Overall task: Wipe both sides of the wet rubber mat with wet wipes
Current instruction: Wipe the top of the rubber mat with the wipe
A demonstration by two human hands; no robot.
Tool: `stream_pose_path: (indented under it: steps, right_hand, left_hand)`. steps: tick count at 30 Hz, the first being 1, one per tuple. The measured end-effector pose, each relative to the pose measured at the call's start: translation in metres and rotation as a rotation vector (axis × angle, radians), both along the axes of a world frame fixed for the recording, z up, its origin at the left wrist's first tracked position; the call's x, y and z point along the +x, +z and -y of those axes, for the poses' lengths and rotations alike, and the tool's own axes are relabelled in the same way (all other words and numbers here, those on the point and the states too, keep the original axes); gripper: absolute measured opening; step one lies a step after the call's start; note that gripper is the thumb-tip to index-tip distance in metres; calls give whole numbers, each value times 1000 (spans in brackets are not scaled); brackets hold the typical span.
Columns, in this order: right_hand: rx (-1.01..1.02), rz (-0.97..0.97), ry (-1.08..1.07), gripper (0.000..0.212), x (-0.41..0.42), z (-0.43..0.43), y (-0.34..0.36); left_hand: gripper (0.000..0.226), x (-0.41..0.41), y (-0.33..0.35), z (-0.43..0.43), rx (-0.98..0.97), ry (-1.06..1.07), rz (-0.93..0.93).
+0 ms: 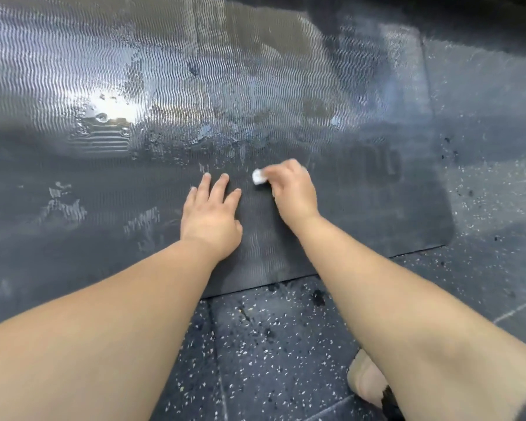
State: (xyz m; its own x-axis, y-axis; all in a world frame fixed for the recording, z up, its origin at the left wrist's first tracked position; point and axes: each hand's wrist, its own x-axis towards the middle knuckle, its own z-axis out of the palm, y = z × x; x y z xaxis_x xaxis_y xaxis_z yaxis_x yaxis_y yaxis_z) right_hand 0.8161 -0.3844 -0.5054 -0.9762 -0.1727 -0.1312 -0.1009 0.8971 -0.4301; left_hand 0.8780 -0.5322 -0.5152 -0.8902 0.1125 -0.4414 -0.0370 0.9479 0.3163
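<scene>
Speckled grey floor tiles (271,344) nearest me; ribbed dark wet rubber mat (362,214) beyond, my left hand (210,220) flat upon it, my right hand (292,189) pinching a crumpled white wipe (258,176).

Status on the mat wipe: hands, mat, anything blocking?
Left hand flat on the rubber mat, fingers straight. Right hand pinches a balled white wipe against the mat. Pooled water on the far part; nothing blocks the wipe's path.
</scene>
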Motion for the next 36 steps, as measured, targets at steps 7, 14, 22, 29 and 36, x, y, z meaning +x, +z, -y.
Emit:
stream_pose_path:
  steps: [7,14,22,29,36]
  right_hand:
    - [57,-31,86,17,53,-1,-3]
    - [74,143,264,25,144,-44,20]
    - [-58,28,-214,24,-17,12,2]
    - [-15,-66,-8,16,70,10,-4]
    - [25,100,-35,16,131,-9,5]
  left_hand:
    - [62,1,0,0,24,9,13]
    - [60,0,2,-2,33,23,28]
    - [62,8,-3,4,-3,16,-3]
    - [64,5,1,3,19,88,35]
    - [59,-2,11,-6,94,163,136]
